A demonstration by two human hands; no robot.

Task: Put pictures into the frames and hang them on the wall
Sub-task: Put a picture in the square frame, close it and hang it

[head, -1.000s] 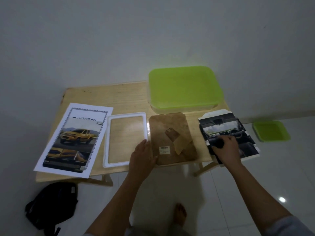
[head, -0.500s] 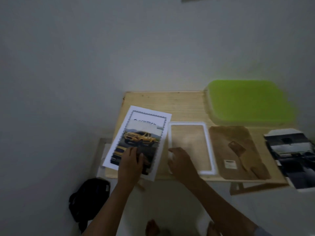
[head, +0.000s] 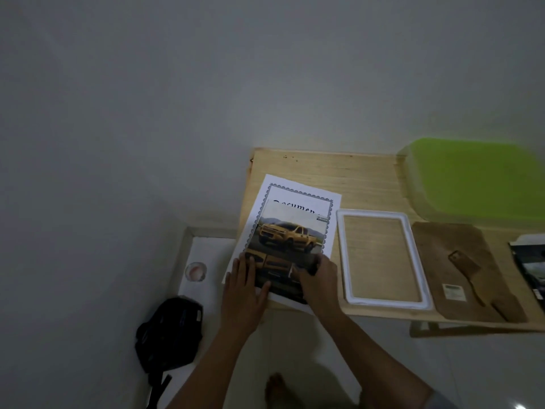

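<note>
You have a single view, worn on your head, looking forward and steeply down from standing height. It faces the plain wall (head: 206, 84), with the tabletop (head: 362, 184) pushed right of centre and cut off at the right edge. Your forearms enter from below, close to the lens, over the floor (head: 295, 335).

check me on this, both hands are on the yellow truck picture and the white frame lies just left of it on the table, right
Not quite. The head view shows the white frame lying just right of the yellow truck picture, between it and the brown backing board. The rest holds: the left hand and right hand both rest on the picture's near edge, on the table.
</note>
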